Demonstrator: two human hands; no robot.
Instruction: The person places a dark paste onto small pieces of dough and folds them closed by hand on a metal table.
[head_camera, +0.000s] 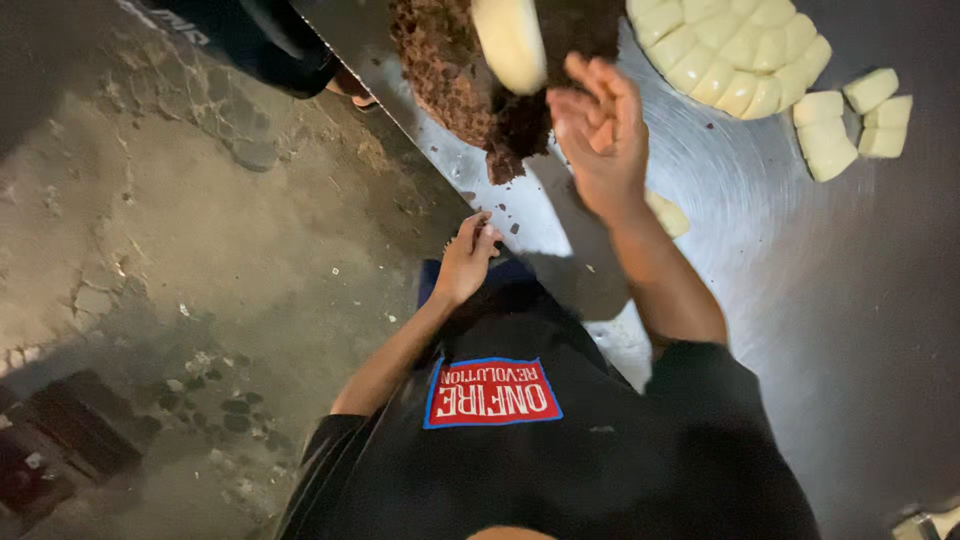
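Head view, looking straight down my own front: my right hand (600, 135) is raised over the table (780, 260), fingers loosely spread and slightly curled, holding nothing that I can see. Its fingertips sit just beside a smooth, pale oval dough piece (510, 40) that lies against a dark brown crumbly heap (455, 70) on the metal. Whether the fingers actually touch the dough or the crumbs I cannot tell; the hand is blurred.

My left hand (465, 262) is lower, at the near edge of the table, fingers bent and resting against that edge, nothing gripped in it. A few dark crumbs (505, 215) are scattered on the steel just beyond it.

Further out, beyond my right hand, a round slab of pale dough scored into small squares (730, 50) lies at the top of the table. To its right, several loose cut dough cubes (850, 120) sit apart from the slab, and one more pale piece (668, 213) lies near my right forearm.

Left of the table is cracked concrete floor (180, 220). At the top edge, another person's dark clothing (260, 40) shows. My black shirt (560, 450) fills the bottom.
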